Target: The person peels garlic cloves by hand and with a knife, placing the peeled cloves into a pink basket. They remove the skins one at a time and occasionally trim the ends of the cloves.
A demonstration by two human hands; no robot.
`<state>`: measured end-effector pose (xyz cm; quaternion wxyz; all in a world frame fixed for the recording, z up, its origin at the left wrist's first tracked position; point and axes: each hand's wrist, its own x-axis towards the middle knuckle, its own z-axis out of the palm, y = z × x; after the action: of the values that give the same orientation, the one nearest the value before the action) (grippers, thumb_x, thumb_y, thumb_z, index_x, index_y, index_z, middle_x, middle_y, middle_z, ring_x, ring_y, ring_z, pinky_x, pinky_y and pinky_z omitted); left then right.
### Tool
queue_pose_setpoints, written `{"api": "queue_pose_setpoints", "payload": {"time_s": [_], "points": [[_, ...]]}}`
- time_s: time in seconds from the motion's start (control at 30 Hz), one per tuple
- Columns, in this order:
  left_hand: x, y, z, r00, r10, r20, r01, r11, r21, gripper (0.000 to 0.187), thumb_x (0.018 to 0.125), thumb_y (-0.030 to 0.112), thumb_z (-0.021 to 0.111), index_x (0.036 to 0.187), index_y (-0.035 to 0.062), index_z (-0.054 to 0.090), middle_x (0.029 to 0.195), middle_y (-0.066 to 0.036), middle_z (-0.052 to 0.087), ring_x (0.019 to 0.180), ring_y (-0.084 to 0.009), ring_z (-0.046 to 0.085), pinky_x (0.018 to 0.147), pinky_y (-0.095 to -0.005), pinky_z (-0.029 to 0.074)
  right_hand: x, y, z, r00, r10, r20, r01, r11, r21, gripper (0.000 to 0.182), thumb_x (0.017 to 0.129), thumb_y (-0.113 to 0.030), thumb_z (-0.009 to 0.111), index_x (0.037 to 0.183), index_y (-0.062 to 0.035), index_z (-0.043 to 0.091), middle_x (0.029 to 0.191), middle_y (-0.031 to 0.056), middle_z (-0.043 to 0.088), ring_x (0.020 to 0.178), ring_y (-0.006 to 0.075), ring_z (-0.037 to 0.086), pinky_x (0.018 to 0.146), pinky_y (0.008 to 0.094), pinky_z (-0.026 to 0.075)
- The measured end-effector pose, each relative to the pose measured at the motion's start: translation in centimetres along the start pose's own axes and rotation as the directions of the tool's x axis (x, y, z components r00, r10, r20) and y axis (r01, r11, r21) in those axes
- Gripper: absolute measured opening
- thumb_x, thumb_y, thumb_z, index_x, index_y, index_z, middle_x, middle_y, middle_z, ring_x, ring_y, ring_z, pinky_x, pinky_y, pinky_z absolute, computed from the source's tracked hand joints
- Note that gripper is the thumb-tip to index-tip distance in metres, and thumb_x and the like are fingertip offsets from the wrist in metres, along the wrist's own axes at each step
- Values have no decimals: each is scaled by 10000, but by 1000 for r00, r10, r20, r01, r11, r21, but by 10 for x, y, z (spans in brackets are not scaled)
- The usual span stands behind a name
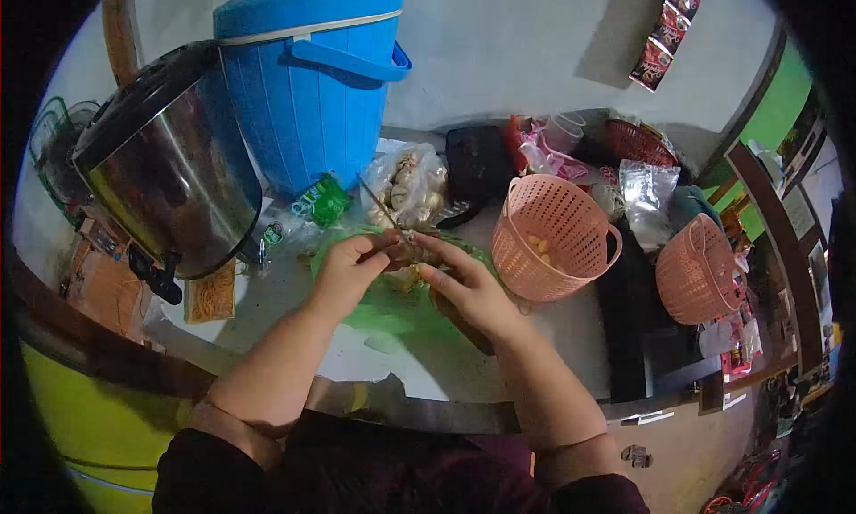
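My left hand pinches a thin wooden skewer that points up and away toward a clear bag. My right hand holds a small brownish food piece at the skewer's lower end, where the fingertips of both hands meet. Both hands hover over a green plastic bag lying on the counter. Behind the hands lies a clear bag of pale round food pieces.
A steel pot with a black lid and a blue lidded bucket stand at the back left. A pink basket with yellow pieces sits right of my hands, another pink basket farther right. Hanging sachets are on the wall.
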<state>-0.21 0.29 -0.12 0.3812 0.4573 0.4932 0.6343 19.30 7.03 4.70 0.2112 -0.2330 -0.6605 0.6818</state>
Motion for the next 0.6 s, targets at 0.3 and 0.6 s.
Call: {"api": "queue_pose_setpoints", "payload": {"time_s": [0.3,0.6], "points": [[-1,1,0,999,-33,-9,32,999,-23,193,884,-26,562,1048,-40,662,968,-66,689,875,-123,645,805,-266,524,5,9,2,931,-365,-4,302,776,-554,484,921,-196,636,1375,-92,506,1103,151,610,843,177,578,732,306,473],[2,-4,-1,1000,9,18,-9,1000,-2,137,923,27,602,1020,-36,675,947,-39,690,864,-99,627,796,-251,514,3,4,-4,999,48,-19,-47,997,54,389,972,-193,571,1349,-104,544,822,3,586,620,94,541,559,241,428]]}}
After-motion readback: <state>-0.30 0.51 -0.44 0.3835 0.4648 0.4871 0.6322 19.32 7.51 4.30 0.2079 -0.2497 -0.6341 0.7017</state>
